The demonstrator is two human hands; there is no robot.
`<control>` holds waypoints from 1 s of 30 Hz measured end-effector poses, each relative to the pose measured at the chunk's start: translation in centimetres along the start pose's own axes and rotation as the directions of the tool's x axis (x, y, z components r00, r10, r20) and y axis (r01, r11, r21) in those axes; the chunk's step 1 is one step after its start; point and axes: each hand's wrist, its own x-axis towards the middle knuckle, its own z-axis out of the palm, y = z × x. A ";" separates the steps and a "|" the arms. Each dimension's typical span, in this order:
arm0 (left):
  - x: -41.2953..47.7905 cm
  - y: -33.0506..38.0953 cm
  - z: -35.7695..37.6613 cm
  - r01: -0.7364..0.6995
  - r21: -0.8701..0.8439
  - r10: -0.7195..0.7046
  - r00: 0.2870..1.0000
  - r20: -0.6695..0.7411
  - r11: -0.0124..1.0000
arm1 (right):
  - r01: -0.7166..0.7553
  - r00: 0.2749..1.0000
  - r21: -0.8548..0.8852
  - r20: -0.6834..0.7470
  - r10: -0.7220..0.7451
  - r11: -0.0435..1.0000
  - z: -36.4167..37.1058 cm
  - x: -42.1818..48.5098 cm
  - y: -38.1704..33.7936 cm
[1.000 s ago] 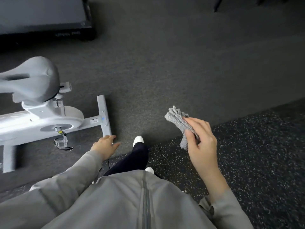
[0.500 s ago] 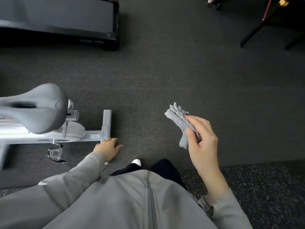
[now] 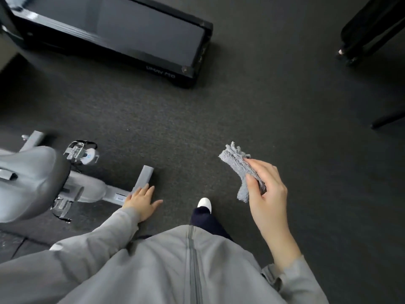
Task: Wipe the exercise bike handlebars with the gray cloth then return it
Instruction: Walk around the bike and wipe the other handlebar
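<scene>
The gray cloth is nubby terry, folded into a limp strip, pinched between thumb and fingers of my raised right hand. My left hand hangs flat and empty, fingers spread, above the exercise bike's smooth gray frame, over short-pile carpet.

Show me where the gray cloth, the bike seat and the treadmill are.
gray cloth (image 3: 236,163), head view, upper folded part.
bike seat (image 3: 32,183), head view, top of the saddle.
treadmill (image 3: 135,25), head view, middle of the belt.
</scene>
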 end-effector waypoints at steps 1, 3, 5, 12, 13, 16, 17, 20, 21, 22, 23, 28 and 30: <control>0.8 1.5 -1.0 0.018 -0.035 -0.018 1.000 -0.022 0.999 | 0.026 0.999 0.001 0.022 -0.026 1.000 -0.3 2.5 0.8; 2.0 3.8 -2.6 0.036 -0.080 -0.040 0.998 -0.056 0.996 | 0.073 0.995 0.006 0.065 -0.073 0.997 -0.5 6.5 1.7; 3.3 5.4 -4.3 0.071 -0.133 -0.082 0.994 -0.078 0.989 | 0.109 0.987 0.022 0.113 -0.111 0.994 -0.6 10.6 2.5; 6.8 5.5 -8.6 0.240 -0.251 -0.256 0.966 -0.031 0.938 | 0.188 0.942 0.103 0.263 -0.209 0.977 2.9 21.4 2.9; 7.5 5.2 -9.2 0.264 -0.263 -0.278 0.960 -0.017 0.928 | 0.195 0.932 0.116 0.288 -0.221 0.974 3.7 22.8 2.8; 10.4 4.4 -11.3 0.316 -0.304 -0.330 0.944 0.008 0.898 | 0.224 0.907 0.140 0.332 -0.258 0.965 6.5 27.0 2.3; 11.3 4.2 -12.2 0.321 -0.320 -0.336 0.942 0.010 0.891 | 0.232 0.899 0.139 0.346 -0.267 0.963 7.3 28.3 2.1; 14.3 3.9 -15.3 0.314 -0.371 -0.342 0.940 -0.010 0.874 | 0.231 0.886 0.137 0.381 -0.266 0.963 9.9 32.3 1.3; 15.3 3.6 -16.6 0.308 -0.387 -0.342 0.939 -0.021 0.869 | 0.225 0.882 0.146 0.390 -0.266 0.963 10.8 33.7 0.7; 16.6 3.1 -18.1 0.305 -0.406 -0.347 0.937 -0.031 0.861 | 0.227 0.871 0.156 0.409 -0.272 0.961 12.2 35.5 0.2; 17.4 2.8 -19.3 0.300 -0.408 -0.349 0.936 -0.051 0.862 | 0.234 0.862 0.157 0.423 -0.280 0.959 13.0 36.6 -0.3; 19.4 0.3 -23.3 0.314 -0.531 -0.417 0.905 -0.083 0.787 | 0.274 0.791 0.198 0.510 -0.338 0.941 17.8 42.0 -3.1; 19.6 -1.1 -23.9 0.354 -0.594 -0.471 0.881 -0.047 0.723 | 0.299 0.743 0.240 0.548 -0.383 0.923 19.9 43.9 -4.4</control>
